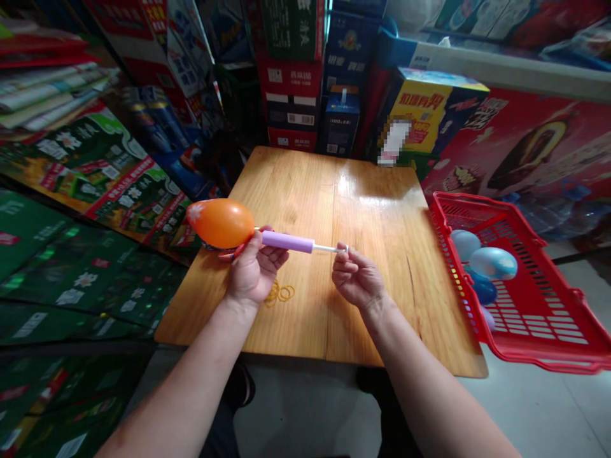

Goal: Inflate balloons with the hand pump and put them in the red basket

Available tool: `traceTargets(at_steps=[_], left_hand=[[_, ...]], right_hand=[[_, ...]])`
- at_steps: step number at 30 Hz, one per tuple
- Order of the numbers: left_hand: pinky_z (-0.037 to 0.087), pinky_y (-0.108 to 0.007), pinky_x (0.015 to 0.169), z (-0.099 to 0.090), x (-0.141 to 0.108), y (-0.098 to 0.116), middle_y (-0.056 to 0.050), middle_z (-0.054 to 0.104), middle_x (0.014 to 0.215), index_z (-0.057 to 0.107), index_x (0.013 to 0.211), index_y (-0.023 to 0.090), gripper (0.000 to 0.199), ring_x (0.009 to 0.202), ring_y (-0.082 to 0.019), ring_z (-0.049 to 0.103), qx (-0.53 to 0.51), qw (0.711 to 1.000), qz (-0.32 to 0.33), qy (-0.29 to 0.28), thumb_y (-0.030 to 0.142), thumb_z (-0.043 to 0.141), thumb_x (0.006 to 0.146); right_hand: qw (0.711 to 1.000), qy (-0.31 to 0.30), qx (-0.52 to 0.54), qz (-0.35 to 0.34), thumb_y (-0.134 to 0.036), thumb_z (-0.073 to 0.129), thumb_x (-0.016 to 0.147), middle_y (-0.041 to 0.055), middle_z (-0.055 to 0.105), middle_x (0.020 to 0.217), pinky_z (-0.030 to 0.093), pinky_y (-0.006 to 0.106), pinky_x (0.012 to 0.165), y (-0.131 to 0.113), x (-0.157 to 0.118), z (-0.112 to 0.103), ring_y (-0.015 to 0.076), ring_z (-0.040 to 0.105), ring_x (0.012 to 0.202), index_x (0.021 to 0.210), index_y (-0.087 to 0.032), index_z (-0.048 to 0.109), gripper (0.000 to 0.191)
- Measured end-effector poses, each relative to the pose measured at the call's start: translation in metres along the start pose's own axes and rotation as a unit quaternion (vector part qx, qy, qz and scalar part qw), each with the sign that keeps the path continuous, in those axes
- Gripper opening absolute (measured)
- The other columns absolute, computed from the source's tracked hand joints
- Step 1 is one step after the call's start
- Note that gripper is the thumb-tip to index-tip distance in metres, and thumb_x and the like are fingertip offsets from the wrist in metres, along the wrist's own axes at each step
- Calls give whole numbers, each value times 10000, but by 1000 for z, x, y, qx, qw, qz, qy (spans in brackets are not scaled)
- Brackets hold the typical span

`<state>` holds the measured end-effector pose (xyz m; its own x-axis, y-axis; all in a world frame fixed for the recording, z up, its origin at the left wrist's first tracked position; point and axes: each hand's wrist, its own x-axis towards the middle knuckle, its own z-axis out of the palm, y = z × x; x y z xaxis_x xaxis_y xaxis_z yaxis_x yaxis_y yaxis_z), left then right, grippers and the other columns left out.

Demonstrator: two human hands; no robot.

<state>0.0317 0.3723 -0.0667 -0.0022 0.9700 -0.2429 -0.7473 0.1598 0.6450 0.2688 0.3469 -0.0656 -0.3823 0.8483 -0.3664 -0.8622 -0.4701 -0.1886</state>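
A purple hand pump lies level above the wooden table, its white rod drawn out to the right. My left hand is closed round the pump's left end, where an orange balloon, partly inflated, sits on the nozzle. The balloon's neck is hidden by my fingers. My right hand grips the white handle at the rod's end. Below the pump, beside my left hand, several yellow rubber bands lie on the table. A small red item shows under the balloon, partly hidden.
The wooden table spans the middle. At its right stands a red basket holding several blue balloons and a purple one. Stacked boxes line the back, and green cartons fill the left. A pink freezer is at the right.
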Motion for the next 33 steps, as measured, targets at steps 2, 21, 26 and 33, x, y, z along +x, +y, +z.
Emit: traceTargets(at_steps=[2,21,26,33], left_hand=[[624,-300,799,0,1,6,-82,806,1044,722,1130,238,342,991,-220,773,2,1000,27,3,441,828,875],[622,-321,854,-1,-3,11,-65,799,1069,719,1165,259,361,1076,-233,759,0,1000,28,-8,427,838,868],[616,-403,924,4,-15,-5,-108,796,1145,693,1211,243,383,1076,-251,765,15,999,-25,-40,425,813,895],[615,-328,856,4,-16,-14,-116,800,1077,686,1194,231,375,990,-220,775,-5,998,-51,-25,404,817,888]], right_hand=[[1000,-10,15,-20,-124,598,1014,-48,666,701,435,116,468,-5,-2,-1,20,505,461,1013,-161,652,65],[1000,-7,-20,-11,-118,645,981,-59,666,694,428,122,483,-5,-4,0,27,489,475,981,-186,669,72],[1000,20,13,2,-106,678,961,-31,708,755,474,137,514,18,1,-1,40,549,521,1031,-181,665,104],[999,0,-24,39,-143,740,936,-51,678,726,434,127,493,25,5,-1,33,494,498,1045,-181,663,139]])
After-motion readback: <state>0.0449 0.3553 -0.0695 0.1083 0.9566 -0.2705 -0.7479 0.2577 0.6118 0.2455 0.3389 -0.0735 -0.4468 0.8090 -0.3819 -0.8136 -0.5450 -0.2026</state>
